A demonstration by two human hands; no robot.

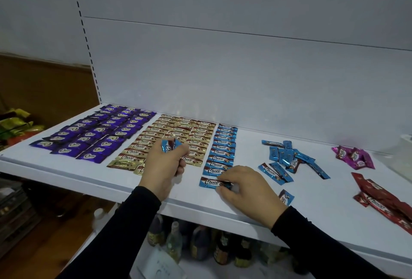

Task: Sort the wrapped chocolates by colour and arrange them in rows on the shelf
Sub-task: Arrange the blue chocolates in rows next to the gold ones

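The white shelf (107, 180) carries wrapped chocolates sorted by colour. At the left, purple chocolates (93, 132) lie in three rows running from the back panel toward the front edge. Just beside them, gold chocolates (174, 136) lie in three rows as well. To the right of the gold block, a single row of blue chocolates (223, 147) runs front to back.

The left hand (165, 167) hovers above the front end of the gold rows. Its fingers are curled around a small bunch of blue chocolates (170, 145), which stick up out of the fist. How many it holds cannot be told.

The right hand (243, 189) rests on the shelf near the front edge. Its fingertips pinch the right end of one blue chocolate (210, 182), which lies flat on the shelf at the front end of the blue row, just beside the last piece there.

Right of the row, a loose pile of blue chocolates (289, 159) lies unsorted. One further blue piece (286, 197) lies beside the right wrist. Farther right are a pile of pink chocolates (354, 156) and a pile of red chocolates (383, 200), well apart from the blue row.

Below the shelf, bottles (200, 240) stand on a lower level.
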